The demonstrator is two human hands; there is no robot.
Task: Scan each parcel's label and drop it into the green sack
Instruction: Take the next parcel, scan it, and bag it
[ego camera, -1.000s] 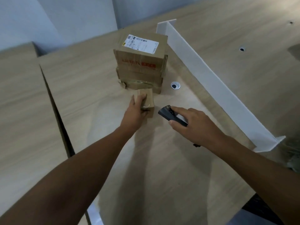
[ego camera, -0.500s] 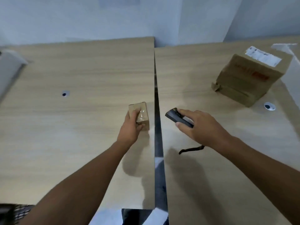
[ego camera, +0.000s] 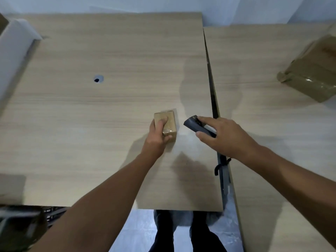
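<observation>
My left hand (ego camera: pixel 157 138) is gripping the small parcel (ego camera: pixel 168 122) over the bench (ego camera: pixel 91 115); my right hand (ego camera: pixel 224 138) is gripping the scanner (ego camera: pixel 193 124). The drop is remaining, I judge; no sack is showing, and the big parcel (ego camera: pixel 311 77) is waiting.
</observation>
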